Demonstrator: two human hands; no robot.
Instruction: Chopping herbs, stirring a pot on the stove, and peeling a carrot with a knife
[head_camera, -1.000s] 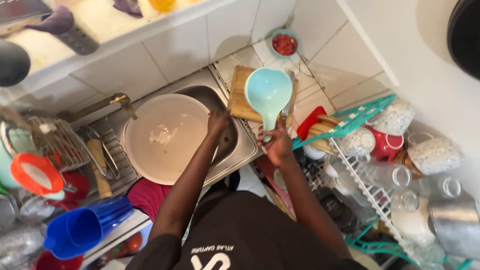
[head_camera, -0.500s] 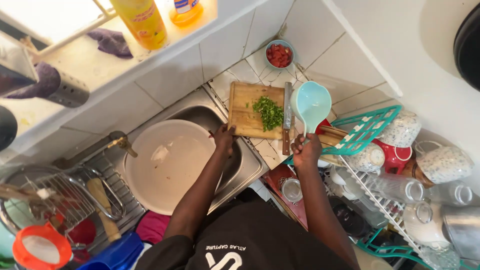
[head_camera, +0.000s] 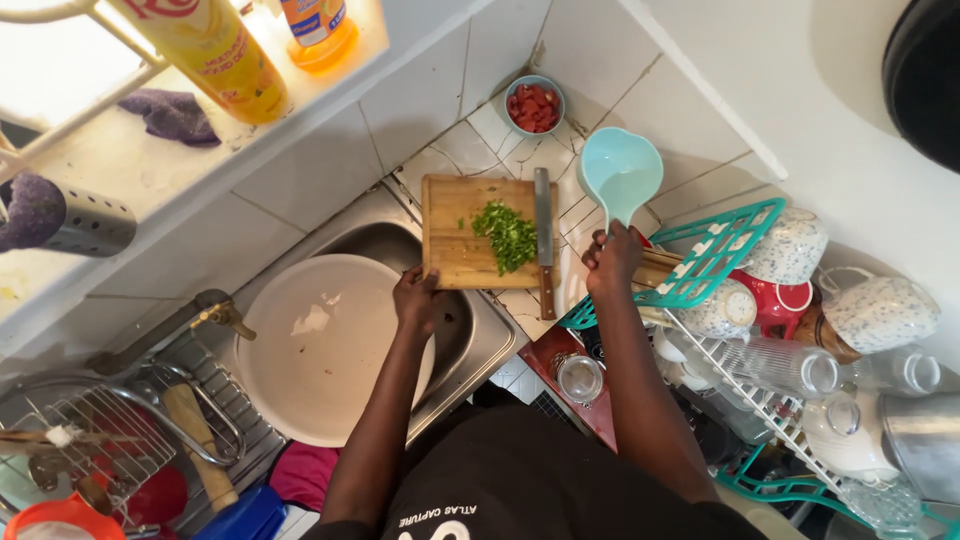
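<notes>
- Steel sink (head_camera: 470, 335) sits at the left of the tiled counter, and a big pale round basin (head_camera: 320, 345) fills most of it; that basin has not shifted over the last second.
- Her or his left hand (head_camera: 418, 298) rests where the basin's far rim meets the near left corner of the wooden chopping board (head_camera: 480, 232). The fingers are curled down over that edge; whether they truly pinch the board or only lean on it I cannot tell. A second ago this hand lay further in over the basin rim, so it has crept toward the board.
- On the board's middle lies a small heap of chopped green herbs (head_camera: 508, 232), and a knife (head_camera: 544, 240) lies along the board's right edge, its wooden handle overhanging the near side, nobody touching it.
- Beyond the board's far edge, by the wall tiles, stands a small blue bowl of chopped red pieces (head_camera: 534, 104), untouched.
- Right of the knife, the right hand (head_camera: 612, 258) is closed in a full fist round the handle of a pale blue scoop (head_camera: 620, 172), cup turned upward, held off the counter beside the board's far right corner.
- That scoop was up over the board a second ago, hiding the herbs; now it has swung out to the right, leaving the board in plain view.
- At the right end of the counter a teal rack (head_camera: 715, 255) and a wire drainer with speckled bowls and glasses stand just beside the scoop hand.
</notes>
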